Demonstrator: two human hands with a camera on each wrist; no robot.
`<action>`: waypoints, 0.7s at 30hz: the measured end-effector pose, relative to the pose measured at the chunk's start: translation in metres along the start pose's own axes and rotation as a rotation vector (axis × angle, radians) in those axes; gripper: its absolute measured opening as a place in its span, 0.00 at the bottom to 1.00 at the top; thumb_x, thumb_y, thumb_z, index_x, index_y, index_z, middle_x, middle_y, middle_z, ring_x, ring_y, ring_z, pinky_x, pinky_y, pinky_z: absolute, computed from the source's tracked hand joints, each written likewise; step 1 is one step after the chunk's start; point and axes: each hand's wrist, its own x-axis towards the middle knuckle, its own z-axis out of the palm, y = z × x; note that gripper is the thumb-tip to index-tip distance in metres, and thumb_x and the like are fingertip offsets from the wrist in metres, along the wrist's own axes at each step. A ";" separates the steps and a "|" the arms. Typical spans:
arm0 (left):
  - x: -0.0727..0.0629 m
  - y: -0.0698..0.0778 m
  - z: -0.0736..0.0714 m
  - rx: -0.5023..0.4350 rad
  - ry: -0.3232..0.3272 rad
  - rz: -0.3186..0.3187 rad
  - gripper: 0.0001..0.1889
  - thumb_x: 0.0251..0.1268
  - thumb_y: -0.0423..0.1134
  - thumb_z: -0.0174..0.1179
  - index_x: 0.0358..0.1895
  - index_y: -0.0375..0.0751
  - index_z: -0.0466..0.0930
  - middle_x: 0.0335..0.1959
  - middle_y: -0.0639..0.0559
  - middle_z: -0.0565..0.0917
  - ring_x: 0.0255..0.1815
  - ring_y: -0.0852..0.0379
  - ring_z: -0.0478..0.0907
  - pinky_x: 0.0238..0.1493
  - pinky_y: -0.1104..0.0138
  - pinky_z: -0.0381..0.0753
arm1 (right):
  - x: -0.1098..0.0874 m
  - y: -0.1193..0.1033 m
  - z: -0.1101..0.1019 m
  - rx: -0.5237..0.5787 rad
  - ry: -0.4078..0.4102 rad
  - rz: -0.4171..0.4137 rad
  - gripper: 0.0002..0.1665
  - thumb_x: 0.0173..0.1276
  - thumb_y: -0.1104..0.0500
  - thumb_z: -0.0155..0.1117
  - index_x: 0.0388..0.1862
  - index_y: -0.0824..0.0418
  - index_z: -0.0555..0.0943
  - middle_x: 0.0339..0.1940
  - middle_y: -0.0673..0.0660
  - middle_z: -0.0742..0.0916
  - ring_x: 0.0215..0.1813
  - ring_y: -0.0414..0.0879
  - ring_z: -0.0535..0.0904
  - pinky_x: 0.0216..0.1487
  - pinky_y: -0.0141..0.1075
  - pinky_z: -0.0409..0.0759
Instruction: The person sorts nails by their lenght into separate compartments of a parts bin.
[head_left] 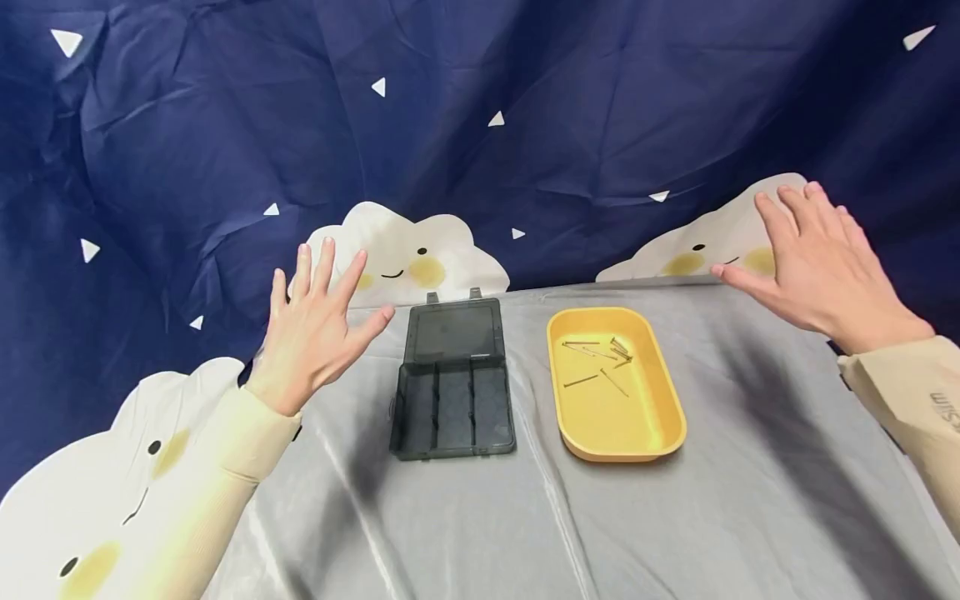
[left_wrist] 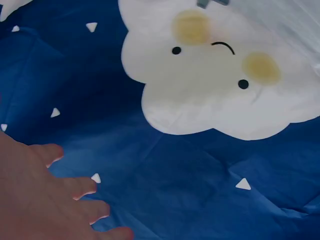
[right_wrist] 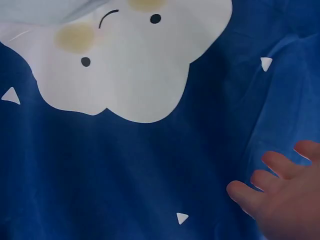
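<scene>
My left hand (head_left: 309, 343) is held up with its fingers spread, left of a dark translucent compartment box (head_left: 454, 408). The box's lid (head_left: 454, 331) is tipped back, showing long compartments inside. On the right, my right hand (head_left: 828, 271) is raised too, fingers extended and nothing in its grasp. Between the box and that hand sits a yellow tray (head_left: 618, 433). Several thin metal nails (head_left: 581, 380) lie scattered in the tray, mostly toward its far half. Each wrist view shows only spread fingers against the patterned cloth.
A grey cloth (head_left: 480, 533) with creases covers the table. Behind it hangs a dark blue curtain (head_left: 570, 83) printed with white triangles and smiling clouds, which also runs down the left side. Both arms cast shadows on the grey cloth.
</scene>
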 end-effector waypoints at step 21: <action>-0.029 0.025 0.016 -0.109 0.255 0.097 0.40 0.61 0.69 0.47 0.76 0.59 0.56 0.80 0.48 0.47 0.79 0.39 0.45 0.70 0.36 0.48 | -0.029 -0.034 -0.003 0.091 0.321 -0.157 0.47 0.52 0.50 0.73 0.67 0.71 0.67 0.64 0.72 0.72 0.69 0.70 0.61 0.67 0.63 0.57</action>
